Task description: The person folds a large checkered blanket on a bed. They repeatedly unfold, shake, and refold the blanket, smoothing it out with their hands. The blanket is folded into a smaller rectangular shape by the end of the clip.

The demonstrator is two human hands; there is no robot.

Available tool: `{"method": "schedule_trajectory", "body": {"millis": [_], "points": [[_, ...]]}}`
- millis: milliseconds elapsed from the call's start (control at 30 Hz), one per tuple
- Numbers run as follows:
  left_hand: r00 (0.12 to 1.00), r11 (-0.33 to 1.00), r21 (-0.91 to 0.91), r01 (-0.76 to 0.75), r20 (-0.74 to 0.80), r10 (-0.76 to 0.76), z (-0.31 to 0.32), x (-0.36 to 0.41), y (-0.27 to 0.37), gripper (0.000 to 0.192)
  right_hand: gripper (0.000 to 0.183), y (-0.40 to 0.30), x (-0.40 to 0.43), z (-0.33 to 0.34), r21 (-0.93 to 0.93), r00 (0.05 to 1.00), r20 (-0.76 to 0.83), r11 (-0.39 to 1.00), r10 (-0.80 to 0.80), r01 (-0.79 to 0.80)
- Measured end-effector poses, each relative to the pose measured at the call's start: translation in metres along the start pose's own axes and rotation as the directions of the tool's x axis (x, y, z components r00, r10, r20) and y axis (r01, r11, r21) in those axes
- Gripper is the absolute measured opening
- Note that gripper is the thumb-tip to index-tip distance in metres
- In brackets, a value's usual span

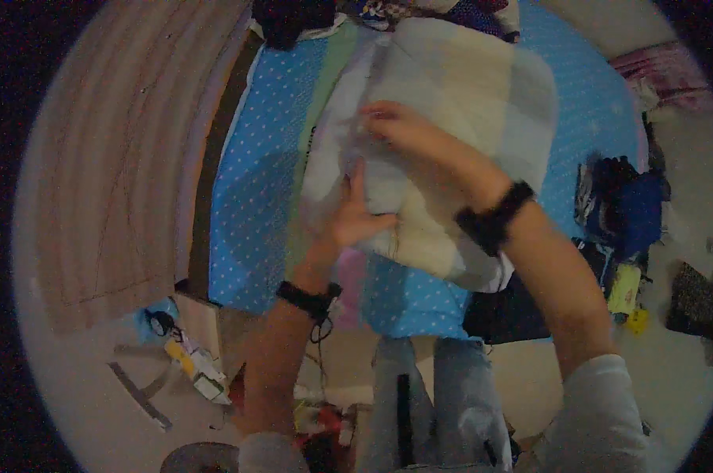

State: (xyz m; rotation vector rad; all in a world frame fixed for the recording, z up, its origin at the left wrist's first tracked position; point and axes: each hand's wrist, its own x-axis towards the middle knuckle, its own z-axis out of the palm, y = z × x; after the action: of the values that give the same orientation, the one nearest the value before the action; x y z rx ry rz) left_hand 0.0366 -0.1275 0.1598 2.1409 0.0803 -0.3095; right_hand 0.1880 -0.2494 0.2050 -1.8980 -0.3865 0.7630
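Observation:
A pale blanket or quilt (pixel 474 88) with broad cream and grey checks lies folded on a bed with a blue polka-dot sheet (pixel 262 118). My left hand (pixel 359 216) rests on the folded cloth near its left side, fingers spread and thumb out to the right. Farther up, my right hand (pixel 389 121) is over the whitish left part of the cloth, its fingers bent together; blur hides whether they pinch the fabric. Each wrist wears a black band.
A dark cloth (pixel 504 313) lies at the bed's near edge. Dark clothes (pixel 622 201) are heaped at the right. Patterned fabrics (pixel 451 9) lie at the far end. A long curtain (pixel 120 148) hangs at the left. Small items (pixel 197 366) are at the lower left.

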Motion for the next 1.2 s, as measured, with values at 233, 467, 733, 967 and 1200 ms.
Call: {"method": "schedule_trajectory", "body": {"millis": [233, 467, 733, 967, 1200], "points": [[0.943, 0.984, -0.175, 0.028, -0.322, -0.084, 0.025, 0.016, -0.003, 0.115, 0.062, 0.081, -0.165, -0.156, -0.194, 0.763, -0.643, 0.95, 0.067, -0.246], [0.783, 0.983, -0.051, -0.174, -0.613, 0.107, -0.046, -0.013, 0.035, 0.091, 0.098, 0.104, -0.146, -0.088, -0.373, 0.756, -0.582, 0.924, -0.301, 0.08], [0.856, 0.99, -0.141, -0.019, -0.514, -0.057, -0.052, -0.004, -0.096, 0.079, 0.1, 0.055, -0.055, -0.005, -0.668, 0.908, -0.413, 0.656, 0.065, -0.351], [0.926, 0.706, 0.697, -0.127, -0.173, 0.336, -0.035, 0.043, 0.074, 0.081, 0.102, 0.083, -0.073, -0.02, -0.662, 0.897, -0.409, 0.621, 0.169, -0.419], [0.993, 0.657, 0.75, 0.078, 0.001, -0.119, -0.011, 0.073, 0.043, 0.108, 0.105, 0.101, -0.09, -0.001, -0.76, 0.93, -0.36, 0.556, 0.071, -0.337]]}}
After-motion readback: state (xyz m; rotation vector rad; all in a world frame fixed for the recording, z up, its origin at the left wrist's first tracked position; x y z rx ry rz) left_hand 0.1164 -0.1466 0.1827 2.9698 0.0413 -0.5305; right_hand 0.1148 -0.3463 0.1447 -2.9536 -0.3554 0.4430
